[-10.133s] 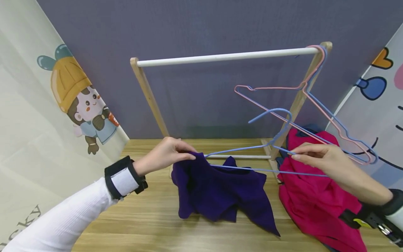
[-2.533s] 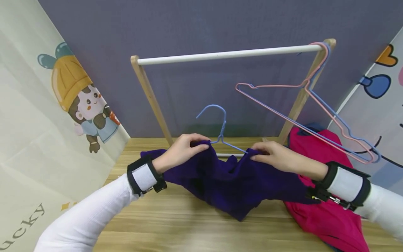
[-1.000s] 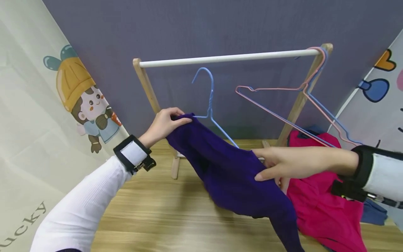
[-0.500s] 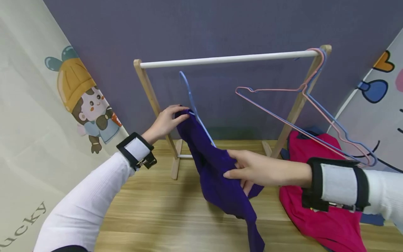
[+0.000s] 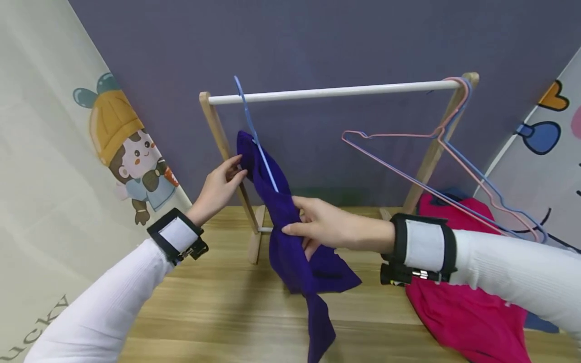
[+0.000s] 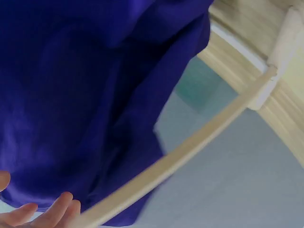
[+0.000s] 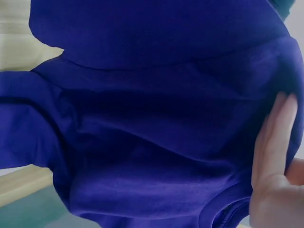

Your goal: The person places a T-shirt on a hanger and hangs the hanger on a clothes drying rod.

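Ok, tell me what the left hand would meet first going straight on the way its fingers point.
The left hand would likely meet the purple garment first, just ahead; the head view leaves unclear whether they already touch.

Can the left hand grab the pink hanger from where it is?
Probably not: the left hand is by the left post, the pink hanger hangs at the rail's right end, and the purple shirt and right hand are between.
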Demonstrator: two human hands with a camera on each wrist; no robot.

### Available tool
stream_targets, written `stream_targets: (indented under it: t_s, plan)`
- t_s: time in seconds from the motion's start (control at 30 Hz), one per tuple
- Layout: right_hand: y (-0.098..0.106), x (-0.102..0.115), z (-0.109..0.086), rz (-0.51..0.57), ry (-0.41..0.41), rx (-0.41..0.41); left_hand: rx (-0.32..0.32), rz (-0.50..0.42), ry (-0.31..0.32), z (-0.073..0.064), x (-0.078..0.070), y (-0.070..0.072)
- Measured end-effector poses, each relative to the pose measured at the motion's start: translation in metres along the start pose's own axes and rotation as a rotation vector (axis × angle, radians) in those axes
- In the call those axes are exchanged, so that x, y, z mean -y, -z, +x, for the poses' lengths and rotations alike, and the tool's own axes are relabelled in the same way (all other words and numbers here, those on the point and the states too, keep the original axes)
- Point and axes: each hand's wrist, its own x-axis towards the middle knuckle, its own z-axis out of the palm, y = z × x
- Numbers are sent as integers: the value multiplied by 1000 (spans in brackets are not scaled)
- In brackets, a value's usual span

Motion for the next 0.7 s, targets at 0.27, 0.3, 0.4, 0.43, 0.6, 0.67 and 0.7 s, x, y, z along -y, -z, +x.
stream_targets:
  t_s: [0.27, 0.3, 0.4, 0.43, 0.6, 0.67, 0.7]
  plan:
    - [0, 18, 33, -5, 13, -50, -26, 40, -11, -15, 22, 14]
    - [-1, 19, 37, 5, 7, -55, -31, 50, -13, -17, 25, 16]
    - [-5, 19, 51, 43, -2, -64, -34, 79, -6, -22, 32, 22]
    - [-7, 18, 55, 62, -1, -68, -26, 90, 0, -23, 33, 23]
    - [-11, 12, 73, 156, -1, -90, 53, 126, 30, -26, 39, 28]
    - [-11, 9, 77, 173, -8, -100, 94, 137, 37, -27, 40, 30]
    - [-11, 7, 79, 177, -12, -105, 112, 141, 38, -27, 41, 30]
